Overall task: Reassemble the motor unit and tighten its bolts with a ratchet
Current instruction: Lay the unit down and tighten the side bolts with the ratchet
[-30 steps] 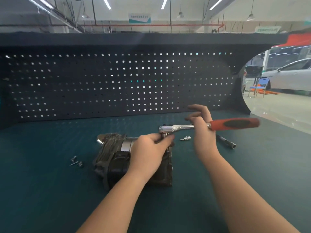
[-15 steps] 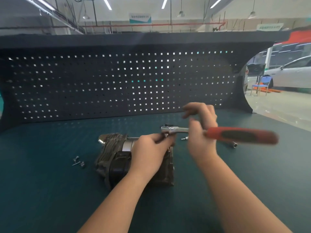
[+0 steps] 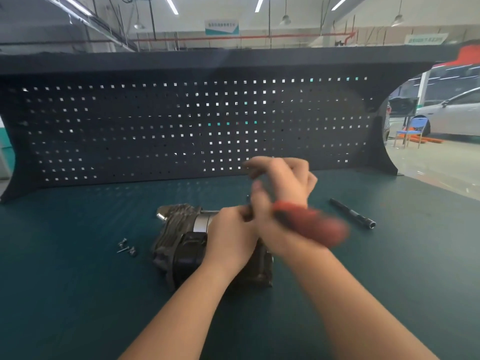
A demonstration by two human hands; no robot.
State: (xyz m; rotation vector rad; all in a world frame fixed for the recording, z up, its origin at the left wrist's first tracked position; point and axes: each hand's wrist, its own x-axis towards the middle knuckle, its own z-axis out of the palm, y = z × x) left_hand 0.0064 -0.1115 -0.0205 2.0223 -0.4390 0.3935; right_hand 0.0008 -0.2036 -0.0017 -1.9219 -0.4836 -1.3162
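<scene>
Both hands over the motor unit (image 3: 181,242): left grip (image 3: 231,235) on its top, right grip (image 3: 280,193) around the ratchet (image 3: 309,224).

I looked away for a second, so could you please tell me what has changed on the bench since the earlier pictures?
The right hand has swung the ratchet's red handle from pointing right round toward the person; it is blurred mid-stroke. The left hand keeps holding the top of the motor unit at the ratchet head. The loose bolts and the extension bar lie where they were.
</scene>
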